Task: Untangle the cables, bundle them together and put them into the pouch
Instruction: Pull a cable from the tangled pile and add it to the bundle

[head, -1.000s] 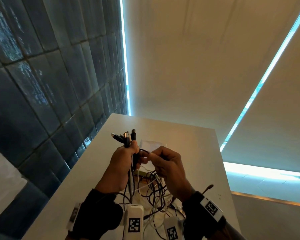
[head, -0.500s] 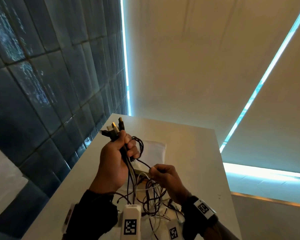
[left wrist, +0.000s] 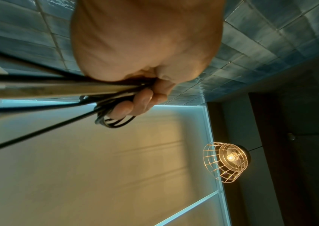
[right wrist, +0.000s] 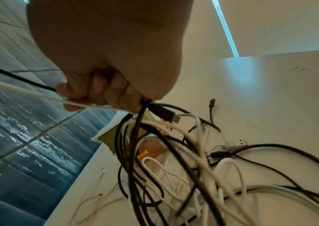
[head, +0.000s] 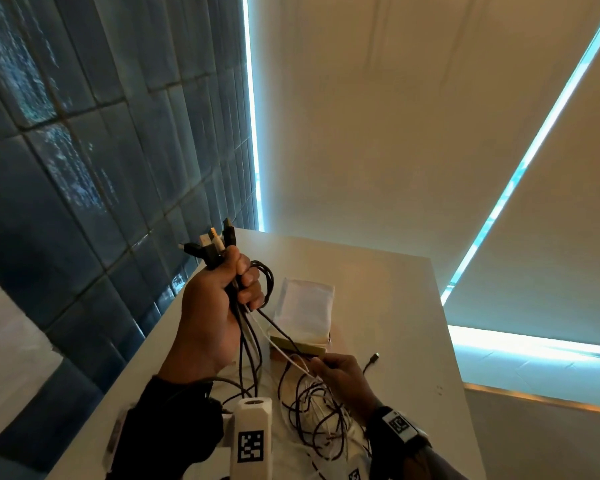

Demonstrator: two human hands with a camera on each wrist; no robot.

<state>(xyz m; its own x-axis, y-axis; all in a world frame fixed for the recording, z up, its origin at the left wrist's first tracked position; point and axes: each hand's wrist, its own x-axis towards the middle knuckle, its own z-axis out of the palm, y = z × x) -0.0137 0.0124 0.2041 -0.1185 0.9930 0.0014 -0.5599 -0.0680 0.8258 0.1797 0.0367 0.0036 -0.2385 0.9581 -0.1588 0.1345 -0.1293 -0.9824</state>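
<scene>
My left hand [head: 219, 299] is raised above the table and grips a bunch of black and white cables [head: 246, 344] just below their plugs [head: 212, 244], which stick up out of the fist. In the left wrist view the fingers [left wrist: 133, 104] curl round the strands, and a small black loop hangs under them. Lower down, my right hand [head: 336, 372] pinches a white and a black strand [right wrist: 38, 93] that run taut up to the left hand. A tangle of cables [right wrist: 174, 160] hangs below it onto the table. The white pouch [head: 305, 310] lies flat behind the hands.
The white table [head: 395, 306] has a dark tiled wall [head: 84, 202] along its left edge and blinds behind it. A flat olive and wooden object [head: 298, 348] lies under the cables in front of the pouch. One loose black plug [head: 373, 358] rests right of my right hand.
My left hand has lifted the bunch of plugs higher and to the left. My right hand has slid down and back along the strands, so they now stretch between the hands.
</scene>
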